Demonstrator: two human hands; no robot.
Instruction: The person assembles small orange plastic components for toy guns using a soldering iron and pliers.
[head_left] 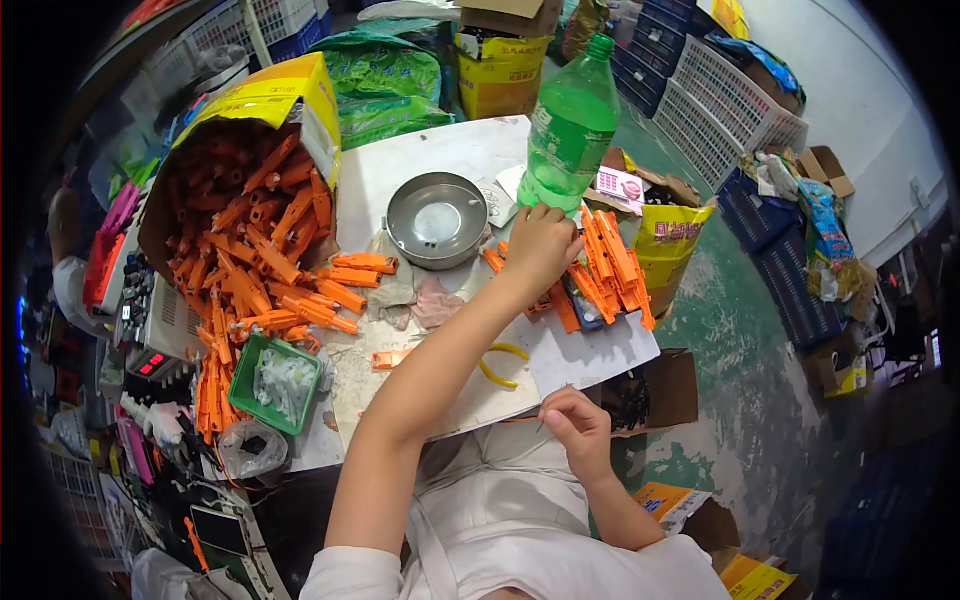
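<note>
My left hand (543,250) reaches across the table to the far right side. Its fingers curl down beside the base of a large green plastic bottle (572,125), at the edge of a pile of long orange plastic parts (610,262). What those fingers grip, if anything, is hidden. Close to my lap, at the table's front edge, my right hand (580,430) is closed in a pinch; a thin dark bit shows at the fingertips, too small to name. Between my arms lies a tool with yellow handles (500,368), partly covered by my left forearm. A single orange part (390,360) rests left of that forearm.
A round metal bowl (437,222) stands mid-table beside pinkish rags (436,303). At left, a tipped yellow sack (300,90) spills orange parts around a green tray (262,400) of pale small pieces. A yellow bag (668,250) and an open carton (672,392) flank the table's right side.
</note>
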